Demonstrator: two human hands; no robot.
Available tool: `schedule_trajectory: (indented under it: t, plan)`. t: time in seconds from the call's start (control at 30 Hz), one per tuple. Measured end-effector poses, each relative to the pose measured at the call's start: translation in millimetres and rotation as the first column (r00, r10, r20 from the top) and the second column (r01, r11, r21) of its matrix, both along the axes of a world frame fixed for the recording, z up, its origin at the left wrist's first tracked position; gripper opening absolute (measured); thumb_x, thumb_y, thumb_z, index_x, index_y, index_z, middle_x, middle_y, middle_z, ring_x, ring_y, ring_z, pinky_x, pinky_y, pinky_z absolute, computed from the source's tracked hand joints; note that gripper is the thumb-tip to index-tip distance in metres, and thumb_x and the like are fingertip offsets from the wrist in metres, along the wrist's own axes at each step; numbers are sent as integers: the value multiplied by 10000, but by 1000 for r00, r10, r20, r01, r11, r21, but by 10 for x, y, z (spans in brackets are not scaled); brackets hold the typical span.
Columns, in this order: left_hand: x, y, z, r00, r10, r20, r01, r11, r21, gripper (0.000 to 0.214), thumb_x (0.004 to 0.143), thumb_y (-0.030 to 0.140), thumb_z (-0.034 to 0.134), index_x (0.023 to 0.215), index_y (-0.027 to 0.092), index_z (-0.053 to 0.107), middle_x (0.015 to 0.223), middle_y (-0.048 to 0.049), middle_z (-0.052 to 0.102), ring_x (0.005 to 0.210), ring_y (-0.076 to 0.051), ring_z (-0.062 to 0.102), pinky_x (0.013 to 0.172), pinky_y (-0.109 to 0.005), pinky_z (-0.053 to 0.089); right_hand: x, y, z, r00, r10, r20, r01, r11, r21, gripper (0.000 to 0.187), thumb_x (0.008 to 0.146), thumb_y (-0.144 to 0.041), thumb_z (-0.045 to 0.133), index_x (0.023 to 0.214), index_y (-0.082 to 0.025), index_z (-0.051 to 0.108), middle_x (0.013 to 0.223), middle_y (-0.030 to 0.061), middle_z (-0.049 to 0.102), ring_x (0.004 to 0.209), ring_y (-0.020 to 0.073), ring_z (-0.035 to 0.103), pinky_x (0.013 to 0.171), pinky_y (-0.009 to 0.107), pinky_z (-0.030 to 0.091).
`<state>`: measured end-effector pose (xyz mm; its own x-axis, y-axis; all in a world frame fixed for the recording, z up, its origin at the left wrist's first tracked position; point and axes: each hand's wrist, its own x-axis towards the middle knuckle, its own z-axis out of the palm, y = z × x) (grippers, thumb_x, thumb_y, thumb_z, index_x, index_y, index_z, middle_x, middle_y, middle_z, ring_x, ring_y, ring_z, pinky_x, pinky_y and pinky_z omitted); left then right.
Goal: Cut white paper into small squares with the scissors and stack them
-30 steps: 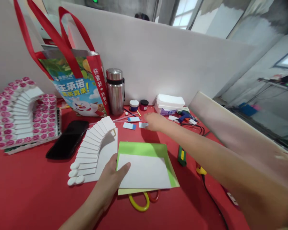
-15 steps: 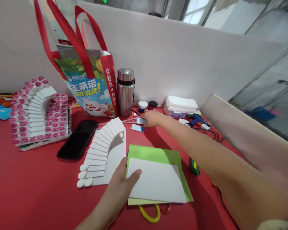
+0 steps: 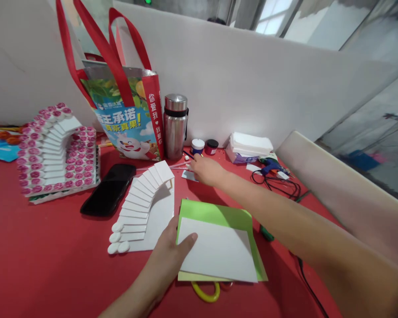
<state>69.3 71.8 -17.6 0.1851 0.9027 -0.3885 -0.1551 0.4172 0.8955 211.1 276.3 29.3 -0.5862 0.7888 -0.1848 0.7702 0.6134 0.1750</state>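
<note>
My left hand (image 3: pixel 172 249) grips the left edge of a white board (image 3: pixel 217 249) lying on green paper (image 3: pixel 215 207), its thumb on top. Yellow scissor handles (image 3: pixel 206 295) stick out from under the paper. At the back, my right hand (image 3: pixel 205 169) is closed beside a blue stick (image 3: pixel 187 154) and over a small light-blue card (image 3: pixel 188 175). Its fingertips are partly hidden, so what they hold is unclear. Left of my left hand stands a curved white stair model (image 3: pixel 139 198) on a white base, with several round white discs (image 3: pixel 116 237) at its foot.
A model covered in pink rosettes (image 3: pixel 82 159), a black phone (image 3: pixel 109 190), a printed bag (image 3: pixel 129 119) and a steel flask (image 3: pixel 175 128) stand leftward. Paint jars (image 3: pixel 197 145), a tissue pack (image 3: pixel 250 145), a blue glue gun (image 3: pixel 272 165) and a cable (image 3: pixel 281 187) lie behind and rightward.
My right hand has shifted slightly left and down; the small light-blue piece seen at its fingers before is now hidden. My left hand stays on the board. The view has shifted slightly.
</note>
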Motion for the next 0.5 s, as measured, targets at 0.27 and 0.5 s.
schedule_trajectory:
  t: [0.27, 0.5]
  plan:
    - [9, 3, 8, 1000, -6, 30, 7, 1000, -15, 562, 886, 412, 710, 1365, 173, 537, 1341, -160, 682, 1188, -329, 667, 964, -410, 525, -34, -153, -49, 998, 5, -63, -5, 1000, 3, 506, 888, -442, 631, 1241, -79, 638, 1255, 249, 661, 1121, 372, 655, 846, 387, 550]
    - [-30, 3, -30, 1000, -10, 25, 9, 1000, 4, 590, 870, 433, 730, 1354, 151, 544, 1303, -177, 697, 1167, -340, 674, 929, -408, 535, -158, -68, -33, 994, -87, -59, 81, 991, -105, 422, 840, -455, 658, 1102, -127, 702, 1192, 201, 722, 1016, 318, 714, 753, 338, 546]
